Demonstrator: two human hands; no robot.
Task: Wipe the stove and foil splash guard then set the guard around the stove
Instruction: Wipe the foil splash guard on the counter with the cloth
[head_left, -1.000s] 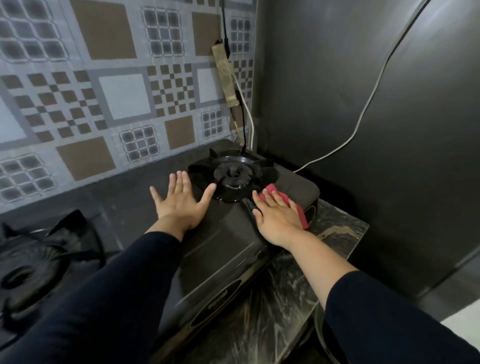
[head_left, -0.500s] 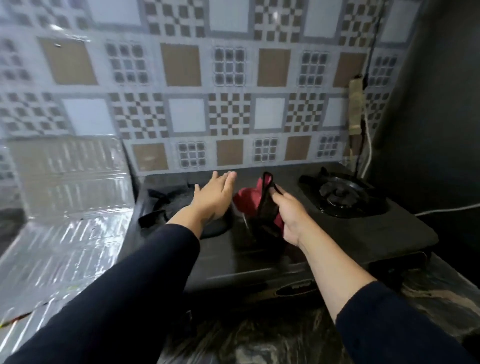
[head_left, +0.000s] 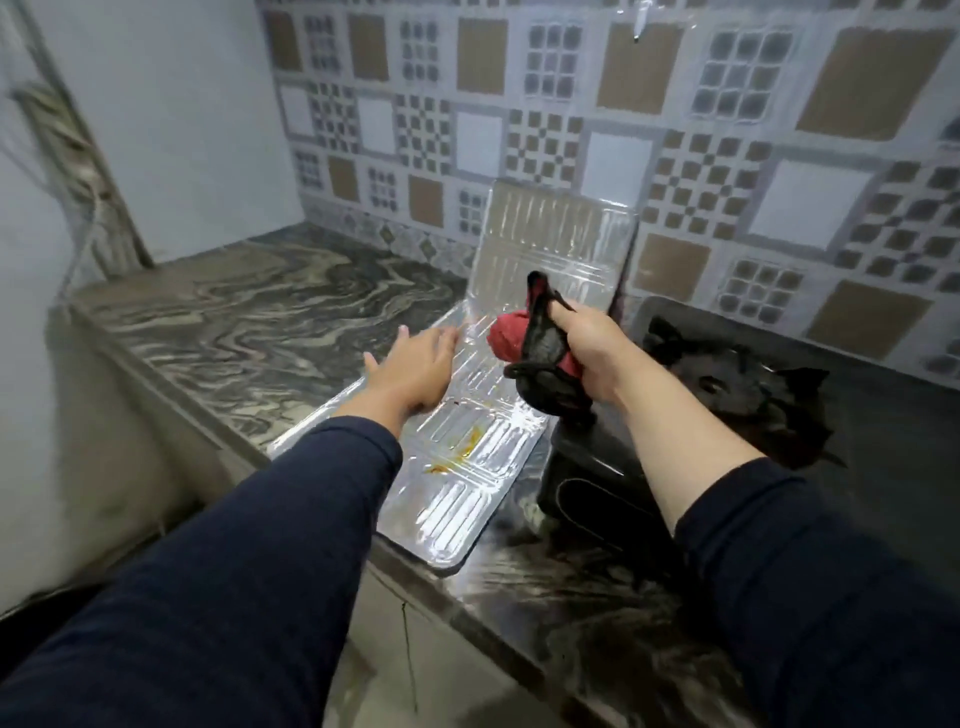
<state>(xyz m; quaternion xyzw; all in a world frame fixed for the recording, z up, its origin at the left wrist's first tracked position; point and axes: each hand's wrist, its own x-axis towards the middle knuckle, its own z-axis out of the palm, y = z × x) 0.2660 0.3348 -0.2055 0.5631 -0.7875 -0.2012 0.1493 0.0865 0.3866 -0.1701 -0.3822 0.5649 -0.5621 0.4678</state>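
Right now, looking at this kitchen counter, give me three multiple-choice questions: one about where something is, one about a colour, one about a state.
1. Where is the foil splash guard relative to the stove?
A. Left of it, part flat on the counter, part leaning on the tiled wall
B. Standing around the burner
C. Folded on top of the stove

2. What colours is the cloth?
A. White and blue
B. Red and black
C. Yellow

3. What state is the flat foil panel in?
A. Spotless
B. Torn in half
C. Marked with orange-brown stains

Answers:
1. A, the foil lies beside the stove's left end with its far panel propped against the tiles.
2. B, the bundle shut in the right hand shows red and black.
3. C, smears show just right of the left hand's sleeve.
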